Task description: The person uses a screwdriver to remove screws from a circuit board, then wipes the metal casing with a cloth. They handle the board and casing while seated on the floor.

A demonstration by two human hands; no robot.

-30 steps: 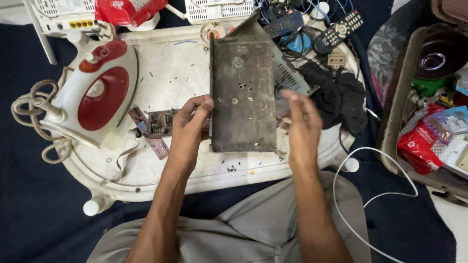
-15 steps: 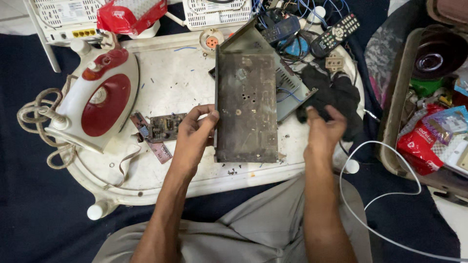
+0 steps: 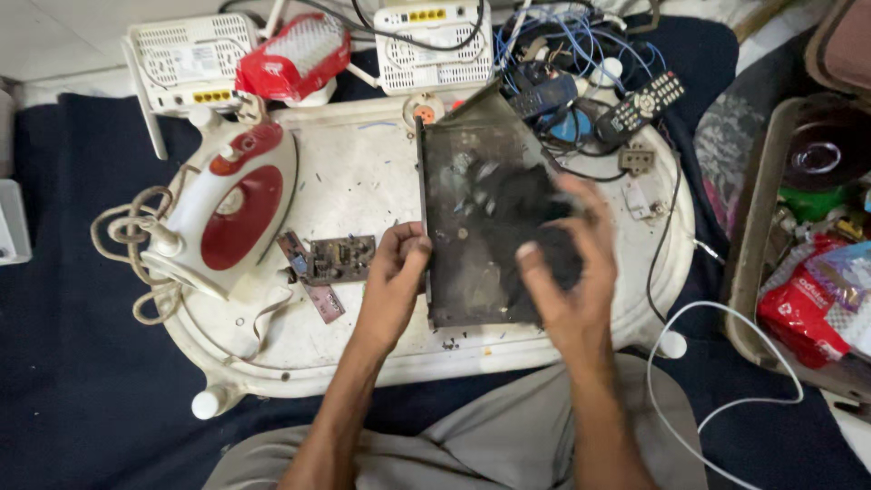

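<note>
Change: since half a second ago the right hand has left the heap at the tray's right side and now presses a black cloth onto the panel; the left hand has kept its grip.
Tray: an upturned white oval tray serves as the work surface, its near rim just ahead of the person's knees.
Metal panel: a dusty dark metal panel lies at the tray's middle, long axis running away from the person, its far end lifted and tilted.
Left hand: the left hand pinches the panel's left edge, thumb on top.
Right hand: closed on the cloth, over the panel's right half; it is the hand with the panel face under it.
Room: bare tray to the left, up to a small circuit board and a red-and-white iron; remotes and tangled cables crowd the far right.
</note>
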